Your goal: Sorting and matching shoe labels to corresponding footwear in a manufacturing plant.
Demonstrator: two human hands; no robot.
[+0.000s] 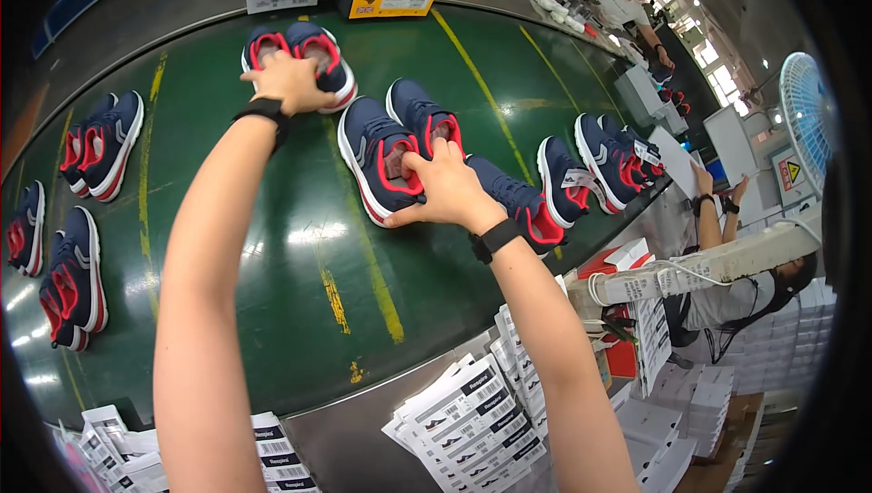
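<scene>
Evidently, each of the two hands has a whole pair to itself. The left hand (292, 84) is grasping the navy mesh sneakers with red linings and white soles (311, 36) at the upper left-centre of the frame, while the right hand (445, 186) grips a matching navy-and-red pair with grey chevrons (365, 128) just above the centre. Both pairs stand upright on the long green tabletop with yellow stripes (295, 298), shoes side by side and heels toward the wearer, which probably explains the hold: with the collars so close together, one spread hand can span two shoes, and the padded openings give the fingers an edge to hook. On the right, the thumb presses the outer heel of the nearer shoe as the fingers reach over the openings; on the left, the thumb lies at the right shoe's heel and the fingers arch across toward its partner, slightly blurred. Both palms face down. The left forearm (218, 198) rises steeply from the lower left of the frame, reaching farther, whereas the right forearm (549, 334) slants up leftward from the lower right, its wrist crossed by a black band (497, 240).
</scene>
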